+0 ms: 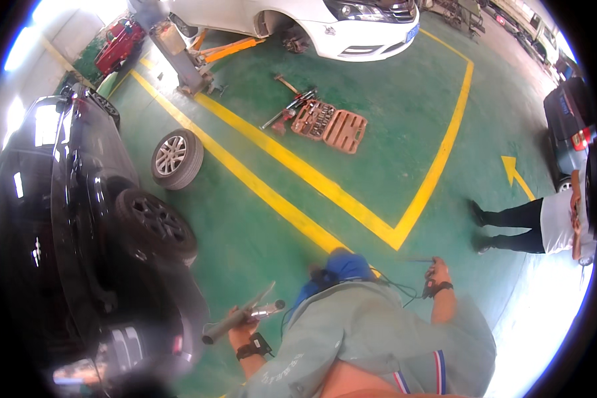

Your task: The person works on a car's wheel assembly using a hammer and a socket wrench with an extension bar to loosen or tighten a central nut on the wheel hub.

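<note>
My left hand [241, 333] is low at centre-left, closed round a metal part with a dark tube and a shiny cylinder [265, 310]. A pointed flat piece sticks up from that part; its exact kind is not clear. My right hand [438, 270] is out to the right, its fingers closed round a thin rod-like tool [418, 259] that points left. The tool's tip is blurred. Black bands with small boxes sit on both wrists, and a dark cable [401, 286] runs from the right one towards my body.
A black car [79, 219] stands close on my left, near a loose wheel [172, 159]. Ahead lie an open tool case [328, 125] and a hammer [285, 83]. Beyond is a white car [351, 33] by an orange lift arm [232, 50]. Another person [550, 222] stands right.
</note>
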Motion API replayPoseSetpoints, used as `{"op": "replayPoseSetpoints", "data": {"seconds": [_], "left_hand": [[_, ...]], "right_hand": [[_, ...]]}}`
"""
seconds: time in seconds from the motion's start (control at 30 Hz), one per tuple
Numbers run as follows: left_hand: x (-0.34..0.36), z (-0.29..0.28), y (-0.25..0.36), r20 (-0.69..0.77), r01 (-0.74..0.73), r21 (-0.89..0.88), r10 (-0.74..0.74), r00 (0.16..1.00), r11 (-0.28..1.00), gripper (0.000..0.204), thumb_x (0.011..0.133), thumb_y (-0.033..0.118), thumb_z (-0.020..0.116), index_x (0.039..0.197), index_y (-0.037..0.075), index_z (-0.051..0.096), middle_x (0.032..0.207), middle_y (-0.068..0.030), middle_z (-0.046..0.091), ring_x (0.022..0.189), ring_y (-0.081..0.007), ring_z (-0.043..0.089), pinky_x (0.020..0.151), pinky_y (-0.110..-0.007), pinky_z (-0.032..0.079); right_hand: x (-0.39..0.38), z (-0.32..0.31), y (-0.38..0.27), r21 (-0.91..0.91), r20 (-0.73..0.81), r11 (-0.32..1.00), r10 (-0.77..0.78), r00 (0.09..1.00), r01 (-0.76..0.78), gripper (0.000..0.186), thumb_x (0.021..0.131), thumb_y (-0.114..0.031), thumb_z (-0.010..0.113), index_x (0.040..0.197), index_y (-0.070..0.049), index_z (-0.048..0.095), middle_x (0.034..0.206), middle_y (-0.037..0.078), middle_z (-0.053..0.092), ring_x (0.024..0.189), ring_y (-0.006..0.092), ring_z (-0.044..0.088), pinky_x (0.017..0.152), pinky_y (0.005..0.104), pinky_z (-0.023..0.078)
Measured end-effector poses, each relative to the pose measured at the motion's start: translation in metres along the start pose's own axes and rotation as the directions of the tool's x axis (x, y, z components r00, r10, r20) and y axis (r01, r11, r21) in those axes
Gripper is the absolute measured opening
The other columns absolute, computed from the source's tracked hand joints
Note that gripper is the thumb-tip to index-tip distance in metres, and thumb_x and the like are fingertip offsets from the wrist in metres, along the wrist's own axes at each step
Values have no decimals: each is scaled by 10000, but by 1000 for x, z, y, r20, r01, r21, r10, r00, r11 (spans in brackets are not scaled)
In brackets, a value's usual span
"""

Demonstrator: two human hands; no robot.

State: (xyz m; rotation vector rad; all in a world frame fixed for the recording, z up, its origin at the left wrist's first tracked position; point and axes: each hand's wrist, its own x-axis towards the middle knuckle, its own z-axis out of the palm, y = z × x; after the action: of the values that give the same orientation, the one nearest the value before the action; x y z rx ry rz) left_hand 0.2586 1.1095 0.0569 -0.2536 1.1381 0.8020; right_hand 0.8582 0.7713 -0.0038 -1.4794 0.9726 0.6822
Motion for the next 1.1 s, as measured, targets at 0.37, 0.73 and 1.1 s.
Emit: {"op": "replayPoseSetpoints", "data": {"seconds": [0.37,0.73,1.1], "left_hand": [[148,208,159,46,66,38,-68,997,997,406,766,328,598,917,-47,560,615,-82,554,472,-181,375,590,-326,349],[236,437,294,-115,-48,154,66,991,987,411,760,336,615,919,-37,553,605,-50,538,464,-148,337,552,-279,307],[426,657,466,-36,93,263,-87,996,960,537,750,432,597,907,-81,572,597,-10,531,501,-164,342,622,-319,338]], "right_hand": [[9,257,-12,-456,107,883,-64,992,106,237,903,-298,489,962,-70,467,560,58,413,405,177,386,355,322,311],[-37,602,-108,-27,65,999,25,998,-23,158,901,-234,555,840,-117,470,595,-4,380,453,109,361,408,269,319],[-53,847,-148,159,-54,987,33,998,-24,188,864,-228,614,799,-92,503,610,8,400,464,112,372,428,284,346]]}}
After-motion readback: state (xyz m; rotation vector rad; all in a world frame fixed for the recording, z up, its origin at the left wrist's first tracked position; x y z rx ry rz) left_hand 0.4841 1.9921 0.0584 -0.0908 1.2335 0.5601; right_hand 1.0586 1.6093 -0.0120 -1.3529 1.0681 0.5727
